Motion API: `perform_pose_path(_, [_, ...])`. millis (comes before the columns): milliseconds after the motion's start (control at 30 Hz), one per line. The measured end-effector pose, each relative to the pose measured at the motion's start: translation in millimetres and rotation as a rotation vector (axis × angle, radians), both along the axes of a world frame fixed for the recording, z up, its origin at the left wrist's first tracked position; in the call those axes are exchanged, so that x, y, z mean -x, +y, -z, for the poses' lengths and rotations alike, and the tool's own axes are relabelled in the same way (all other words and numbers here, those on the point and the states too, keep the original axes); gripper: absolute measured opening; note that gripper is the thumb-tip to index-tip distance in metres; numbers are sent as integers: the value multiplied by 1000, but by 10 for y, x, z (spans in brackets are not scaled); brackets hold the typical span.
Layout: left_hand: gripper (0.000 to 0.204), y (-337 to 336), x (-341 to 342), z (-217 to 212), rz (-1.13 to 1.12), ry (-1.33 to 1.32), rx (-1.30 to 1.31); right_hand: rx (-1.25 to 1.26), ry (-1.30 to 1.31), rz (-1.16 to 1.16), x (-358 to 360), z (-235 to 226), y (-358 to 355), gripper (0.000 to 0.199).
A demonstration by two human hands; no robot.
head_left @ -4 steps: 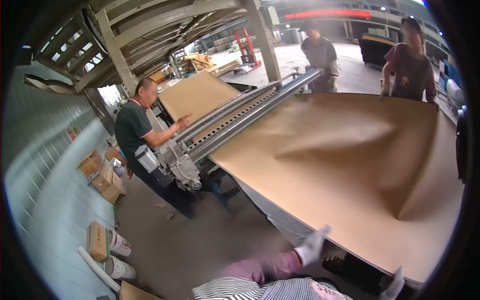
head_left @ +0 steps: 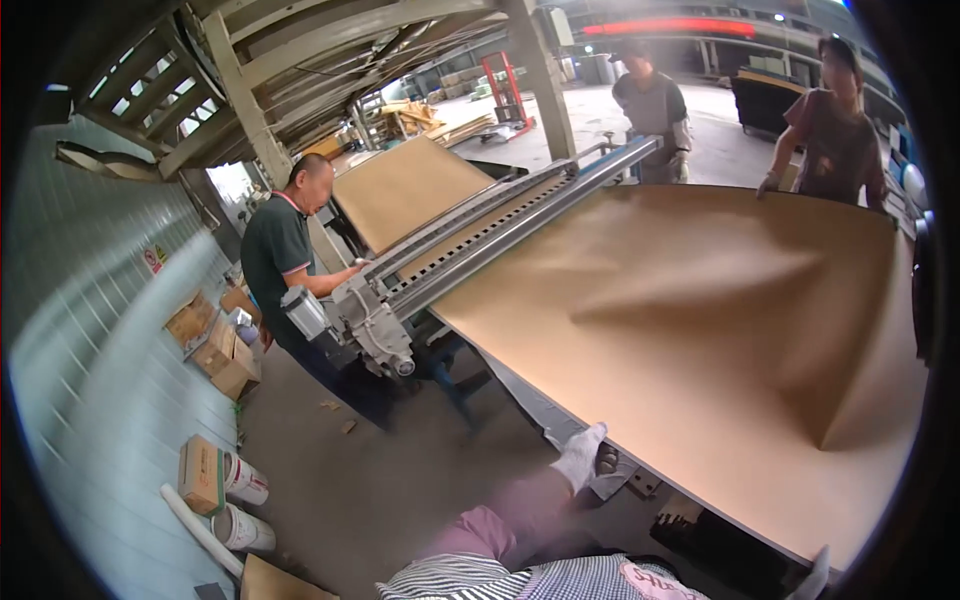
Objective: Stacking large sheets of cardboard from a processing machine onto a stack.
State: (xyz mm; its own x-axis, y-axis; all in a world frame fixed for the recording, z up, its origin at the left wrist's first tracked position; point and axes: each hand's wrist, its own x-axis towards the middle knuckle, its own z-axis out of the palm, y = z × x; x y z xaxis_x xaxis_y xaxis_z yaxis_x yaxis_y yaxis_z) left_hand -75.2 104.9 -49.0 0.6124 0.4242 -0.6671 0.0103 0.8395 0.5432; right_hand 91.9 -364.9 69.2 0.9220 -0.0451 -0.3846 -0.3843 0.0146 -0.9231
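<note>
A large brown sheet (head_left: 690, 370) with a buckled surface spreads across the right side, its near edge toward me. My left hand (head_left: 577, 458), in a white glove, is at that near edge. Its dark fingertips curl at a grey sheet (head_left: 535, 402) hanging beneath the brown one. Only the gloved fingers of my right hand (head_left: 814, 575) show, upright beside the brown sheet's near right corner; the rest falls outside the view. A long metal machine beam (head_left: 520, 228) crosses over the brown sheet's far left end.
A co-worker (head_left: 290, 250) stands left of the machine head (head_left: 375, 325). Two other people (head_left: 655, 110) stand at the far edge, one gripping the sheet. Cardboard boxes (head_left: 225, 360) and white buckets (head_left: 243, 525) line the left wall. Another brown sheet (head_left: 420, 185) lies beyond the beam.
My left hand has moved left and away from me along the sheet's edge, and its fingers have curled. The co-worker at the left has lowered a raised hand to the machine.
</note>
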Motion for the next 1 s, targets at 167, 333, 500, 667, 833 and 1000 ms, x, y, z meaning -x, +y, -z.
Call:
perform_pose_path(167, [22, -356, -92, -443, 12, -3, -17, -155, 21, 11, 235, -155, 660, 43])
perform_pose_path(333, [25, -797, -217, -426, 145, -53, 126, -369, 263, -162, 533, 301, 1759, 19])
perform_pose_path(500, [30, -422, -187, -848, 96, 272, -434, -232, 220, -60, 105, 424, 1269, 14])
perform_pose_path(667, [20, 723, 174, -149, -303, 112, -312, -181, 102, 19, -22, 2, 968, 19])
perform_pose_path(833, [22, 869, 108, -268, -326, 77, -343, -158, 85, -53, -267, 0, 589, 18])
perform_pose_path(1000, [25, 852, 114, -375, -307, 129, -455, -146, 68, -137, -280, -159, 704, 17])
